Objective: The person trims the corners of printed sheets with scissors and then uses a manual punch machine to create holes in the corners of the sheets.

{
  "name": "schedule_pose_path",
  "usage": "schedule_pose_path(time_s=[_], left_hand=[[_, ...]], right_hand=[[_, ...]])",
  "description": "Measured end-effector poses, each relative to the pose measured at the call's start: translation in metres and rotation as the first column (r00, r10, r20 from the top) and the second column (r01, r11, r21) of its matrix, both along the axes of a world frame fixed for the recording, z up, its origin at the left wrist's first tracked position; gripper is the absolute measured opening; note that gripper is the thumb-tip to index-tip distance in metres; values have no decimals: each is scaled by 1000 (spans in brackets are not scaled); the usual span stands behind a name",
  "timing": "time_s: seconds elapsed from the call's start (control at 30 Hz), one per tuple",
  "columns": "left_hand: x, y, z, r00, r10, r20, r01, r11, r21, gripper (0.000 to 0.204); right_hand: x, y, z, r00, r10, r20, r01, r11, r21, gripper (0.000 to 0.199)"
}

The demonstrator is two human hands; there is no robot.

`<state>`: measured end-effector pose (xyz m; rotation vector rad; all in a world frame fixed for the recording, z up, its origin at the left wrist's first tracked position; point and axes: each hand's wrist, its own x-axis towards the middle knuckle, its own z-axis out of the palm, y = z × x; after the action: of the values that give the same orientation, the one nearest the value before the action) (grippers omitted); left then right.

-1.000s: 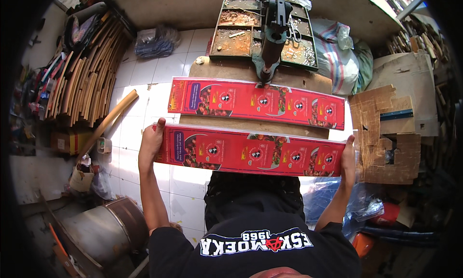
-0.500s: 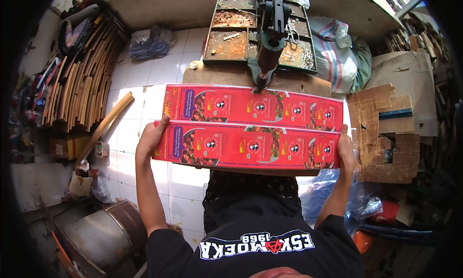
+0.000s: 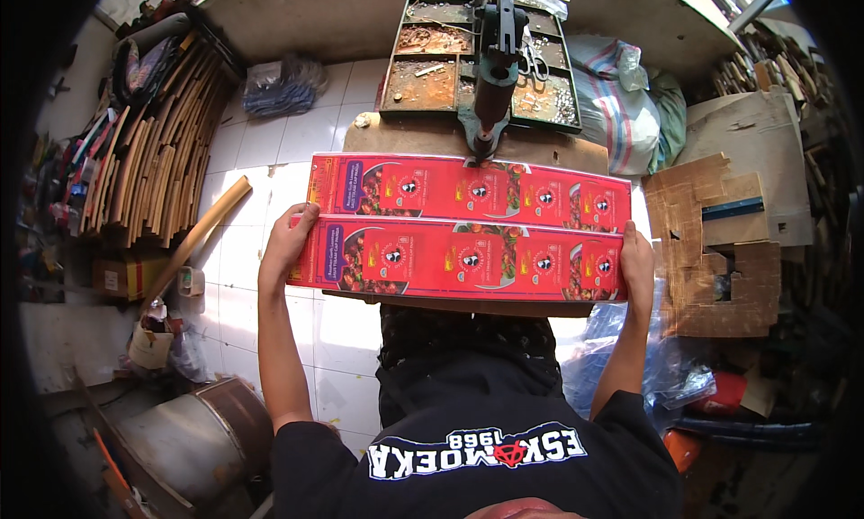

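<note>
Across the middle of the frame, the near red strip and the far red strip now meet along their long edges. A second ago we could see a band of brown board between them, so that gap has gone: the near one has come up the frame toward its neighbour. For the work in hand, we'd read that as the pair being brought together, though not quite flush, since the near strip pokes out farther at the left end (could be partly the fisheye bend, mind you). We can't tell whether the edges just touch or slightly overlap.

As for grip, the left hand has hold of the near strip's left end, thumb on top, and the right hand is closed around its right end. We can't see what the fingers underneath are doing.

Up at top centre, the dark hand press comes down to the far strip's upper edge. We honestly can't tell if its tip is bearing on it. Behind that sits the divided tray with scissors in it, and at the right of the frame there's cut cardboard, well apart from both strips.
</note>
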<state>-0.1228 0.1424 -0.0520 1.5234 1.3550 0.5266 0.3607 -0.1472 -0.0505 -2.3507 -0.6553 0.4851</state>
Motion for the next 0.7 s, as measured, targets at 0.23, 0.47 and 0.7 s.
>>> schedule_pose_path(time_s=[0.23, 0.47, 0.7], left_hand=[[3, 1, 10, 971, 15, -239, 6, 996, 87, 98], [24, -47, 51, 935, 245, -256, 5, 713, 701, 75], [98, -89, 29, 858, 21, -512, 386, 632, 672, 62]], right_hand=[[16, -10, -2, 999, 27, -30, -26, 998, 49, 58], [-48, -26, 34, 792, 105, 601, -215, 970, 115, 49], [-136, 28, 25, 643, 414, 645, -455, 883, -113, 56]])
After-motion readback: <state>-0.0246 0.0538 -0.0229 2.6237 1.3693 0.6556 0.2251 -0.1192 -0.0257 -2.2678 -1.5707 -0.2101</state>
